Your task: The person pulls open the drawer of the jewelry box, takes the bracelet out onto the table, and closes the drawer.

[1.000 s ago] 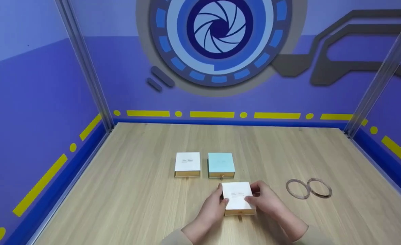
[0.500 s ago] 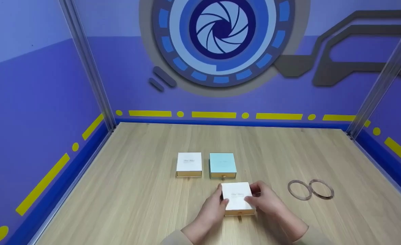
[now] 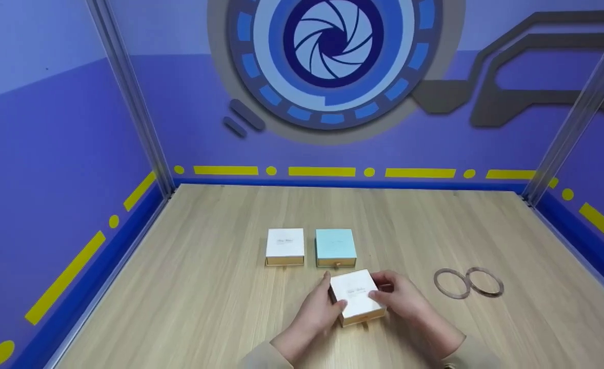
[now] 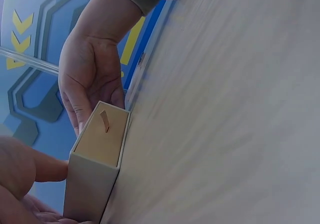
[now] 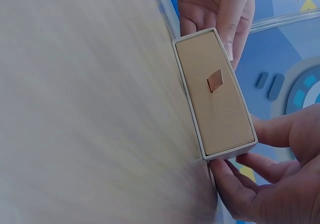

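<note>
In the head view a small white drawer box (image 3: 354, 302) with faint lettering sits between both hands, turned slightly askew. My left hand (image 3: 315, 310) grips its left side, thumb over the top edge. On its right side my right hand (image 3: 404, 299) holds it, with the thumb on the lid. Both wrist views show the box's tan drawer front (image 5: 210, 114) with a small ribbon pull (image 4: 104, 121); the drawer is pushed in. The box is close to the tabletop; whether it is fully resting there I cannot tell.
Behind the hands stand another white box (image 3: 285, 243) and a light teal box (image 3: 335, 244), side by side. Two thin rings (image 3: 451, 296) lie touching on the wooden table (image 3: 220, 307) at the right. Blue printed panels (image 3: 66, 154) enclose the back and sides.
The held white box has turned slightly counterclockwise in both hands, its right side moving a little away from the person. The other boxes and the rings have stayed put.
</note>
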Tool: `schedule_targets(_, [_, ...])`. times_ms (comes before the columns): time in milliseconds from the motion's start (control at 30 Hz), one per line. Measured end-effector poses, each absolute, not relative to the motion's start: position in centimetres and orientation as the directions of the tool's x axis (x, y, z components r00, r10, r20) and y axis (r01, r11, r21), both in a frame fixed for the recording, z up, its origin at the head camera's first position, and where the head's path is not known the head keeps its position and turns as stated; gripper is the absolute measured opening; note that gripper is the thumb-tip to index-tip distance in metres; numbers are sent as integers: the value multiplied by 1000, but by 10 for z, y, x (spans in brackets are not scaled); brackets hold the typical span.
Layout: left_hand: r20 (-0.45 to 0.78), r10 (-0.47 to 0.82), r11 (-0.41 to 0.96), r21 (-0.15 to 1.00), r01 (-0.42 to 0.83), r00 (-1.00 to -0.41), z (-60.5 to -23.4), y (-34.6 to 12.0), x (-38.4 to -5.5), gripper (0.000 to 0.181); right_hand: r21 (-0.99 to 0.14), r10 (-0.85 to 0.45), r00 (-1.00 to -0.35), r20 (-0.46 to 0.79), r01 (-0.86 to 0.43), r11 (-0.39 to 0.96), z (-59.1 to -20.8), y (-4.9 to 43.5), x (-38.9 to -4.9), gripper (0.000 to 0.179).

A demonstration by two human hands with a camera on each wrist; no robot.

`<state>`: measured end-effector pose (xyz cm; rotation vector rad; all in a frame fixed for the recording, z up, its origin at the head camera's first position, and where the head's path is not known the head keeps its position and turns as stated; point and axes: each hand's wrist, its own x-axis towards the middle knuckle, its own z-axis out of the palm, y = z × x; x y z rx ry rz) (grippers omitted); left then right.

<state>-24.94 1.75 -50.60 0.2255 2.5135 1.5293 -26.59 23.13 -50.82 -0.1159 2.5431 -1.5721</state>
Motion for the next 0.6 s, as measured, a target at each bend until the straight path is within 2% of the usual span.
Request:
schedule_targets(267, [-57, 247, 491, 868, 74, -967, -502, 12, -251, 80, -912, -324, -946, 11, -142, 384, -513, 240, -272, 44])
schedule_targets(400, [-63, 256, 519, 851, 82, -965, -501, 12, -251, 74, -916, -355, -935, 1, -143, 374, -513, 241, -273, 46])
schedule_targets(600, [-109, 250, 529, 847, 41, -962, -500, 14, -251, 56, -895, -355, -935, -7, -152, 418, -514, 245, -275, 43])
